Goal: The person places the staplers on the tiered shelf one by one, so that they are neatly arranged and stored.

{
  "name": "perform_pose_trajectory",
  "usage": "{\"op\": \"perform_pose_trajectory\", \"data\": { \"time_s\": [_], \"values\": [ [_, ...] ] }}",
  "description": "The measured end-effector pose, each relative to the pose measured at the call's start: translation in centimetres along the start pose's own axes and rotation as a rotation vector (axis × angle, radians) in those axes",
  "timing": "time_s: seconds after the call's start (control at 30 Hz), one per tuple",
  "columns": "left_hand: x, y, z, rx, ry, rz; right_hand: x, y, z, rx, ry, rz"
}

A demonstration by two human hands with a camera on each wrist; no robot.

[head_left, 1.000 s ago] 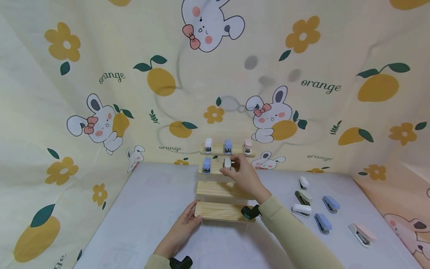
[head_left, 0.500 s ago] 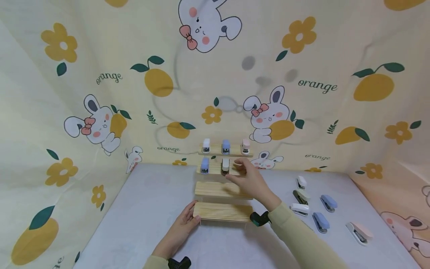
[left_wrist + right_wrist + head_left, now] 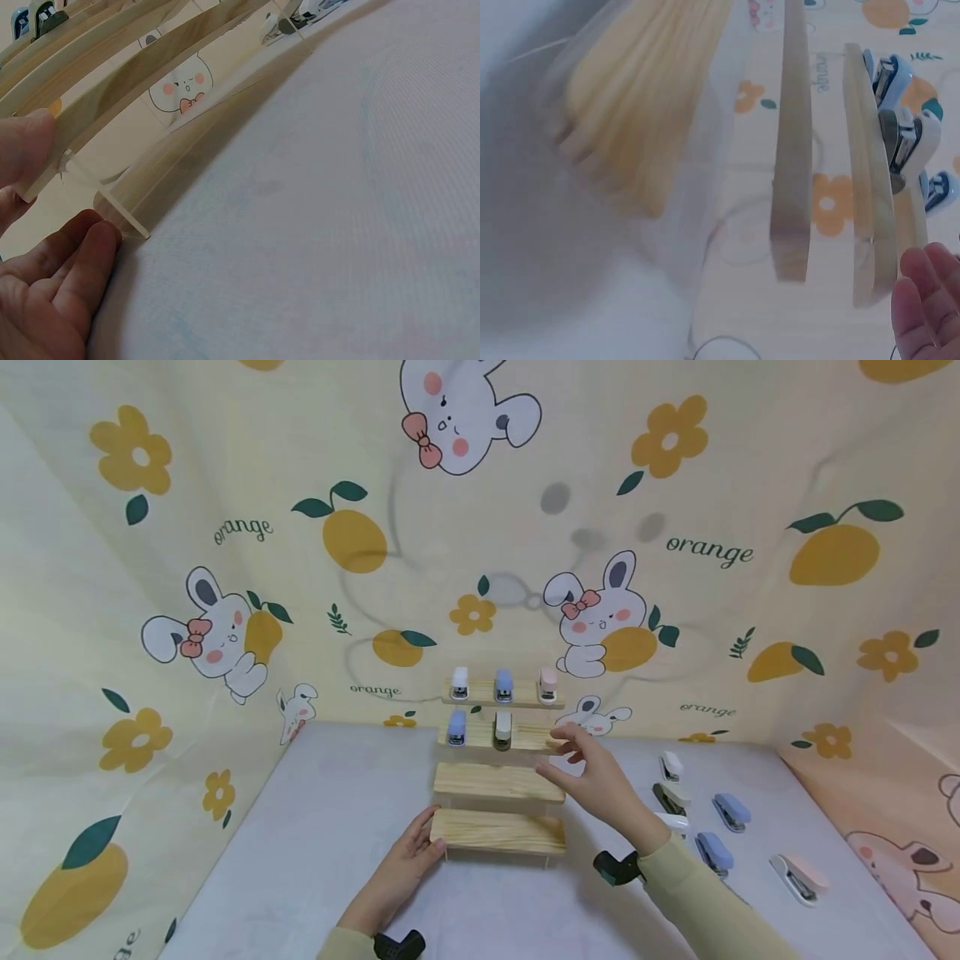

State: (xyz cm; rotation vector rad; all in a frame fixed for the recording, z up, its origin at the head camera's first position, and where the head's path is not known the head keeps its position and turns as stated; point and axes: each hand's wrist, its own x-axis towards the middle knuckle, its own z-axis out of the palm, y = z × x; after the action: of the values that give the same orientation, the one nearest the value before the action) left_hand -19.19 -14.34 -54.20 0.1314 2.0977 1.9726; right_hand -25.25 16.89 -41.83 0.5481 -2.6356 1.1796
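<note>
A tiered wooden display rack [image 3: 498,831] stands mid-table. At its lowest board my left hand [image 3: 401,864] holds the left end, thumb on the board and fingers lower by the clear leg [image 3: 112,199]. My right hand [image 3: 600,777] is off the right end of the second board from the top, fingers spread and holding nothing. On that board a white-topped stapler with a dark base [image 3: 502,731] stands beside a blue stapler [image 3: 457,728]. The top board carries a white stapler [image 3: 460,683], a blue stapler [image 3: 503,686] and a pink stapler [image 3: 547,686].
Several more staplers lie on the table at right, among them a pink one [image 3: 801,878], a blue one [image 3: 731,812] and a cream-and-dark one [image 3: 671,798]. My right forearm partly covers a white one [image 3: 675,823]. A printed cloth backdrop [image 3: 420,610] rises behind.
My right hand has let go of the white-topped stapler, leaving it on the second board, and has moved right and toward me. The left hand stays at the lowest board.
</note>
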Motion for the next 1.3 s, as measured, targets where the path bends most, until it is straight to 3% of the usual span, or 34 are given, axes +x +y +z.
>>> {"op": "perform_pose_trajectory", "data": {
  "time_s": [0.17, 0.47, 0.8, 1.03, 1.3],
  "values": [
    [0.0, -0.1, 0.1, -0.007, -0.007, 0.014, -1.5, 1.2, -1.0, -0.026, 0.014, 0.007],
    [0.0, 0.0, 0.3, -0.027, -0.019, 0.023, -4.8, 4.4, -3.2, -0.106, 0.033, 0.107],
    [0.1, 0.1, 0.2, -0.029, -0.022, 0.025, -8.8, 8.6, -7.7, -0.128, 0.029, 0.236],
    [0.1, 0.0, 0.0, -0.018, -0.021, 0.036, -11.1, 11.5, -9.2, -0.23, 0.044, 0.292],
    [0.0, -0.3, -0.1, -0.019, -0.016, 0.038, -11.9, 13.3, -9.0, -0.189, -0.065, 0.392]
  ]
}}
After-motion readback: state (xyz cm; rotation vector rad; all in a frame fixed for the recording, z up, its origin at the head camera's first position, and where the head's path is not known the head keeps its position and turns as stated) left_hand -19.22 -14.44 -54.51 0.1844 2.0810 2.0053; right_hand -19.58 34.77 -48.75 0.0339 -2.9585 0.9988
